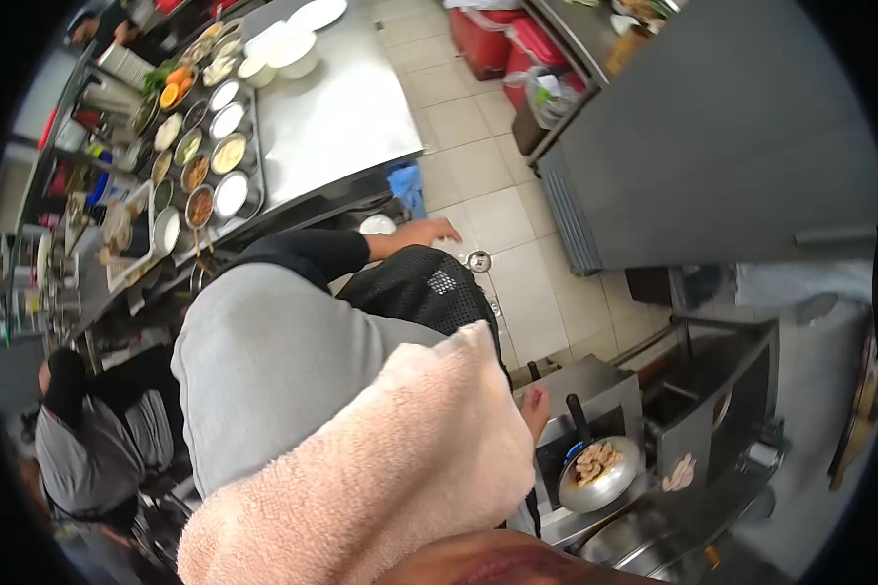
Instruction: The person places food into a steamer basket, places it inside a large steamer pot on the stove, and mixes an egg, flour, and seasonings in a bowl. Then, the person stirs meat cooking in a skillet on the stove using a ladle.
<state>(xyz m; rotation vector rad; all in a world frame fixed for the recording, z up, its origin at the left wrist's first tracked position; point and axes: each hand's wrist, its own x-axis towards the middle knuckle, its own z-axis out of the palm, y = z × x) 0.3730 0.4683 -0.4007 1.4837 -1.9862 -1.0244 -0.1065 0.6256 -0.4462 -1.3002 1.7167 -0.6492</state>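
My left hand (pixel 415 237) reaches out past a black sleeve, fingers stretched, beside the edge of the steel counter (pixel 341 107). Nothing shows in it. A blue cloth (pixel 408 188) hangs from the counter near that hand. Partly hidden by the pinkish towel (pixel 361 458) over my shoulder, my right hand (pixel 535 414) is beside the stove; its grip is not clear. Close by is the dark handle of a metal pan (pixel 600 476). Browned pieces of food (pixel 597 462) lie in the pan, and a blue flame shows at its edge.
Several metal bowls of ingredients (pixel 229 154) line the counter, with pale bowls (pixel 293 54) behind. A grey cabinet (pixel 712 146) stands right, near red bins (pixel 483 41). A co-worker in grey (pixel 93 448) is at lower left. Tiled floor (pixel 517 292) runs between counter and stove.
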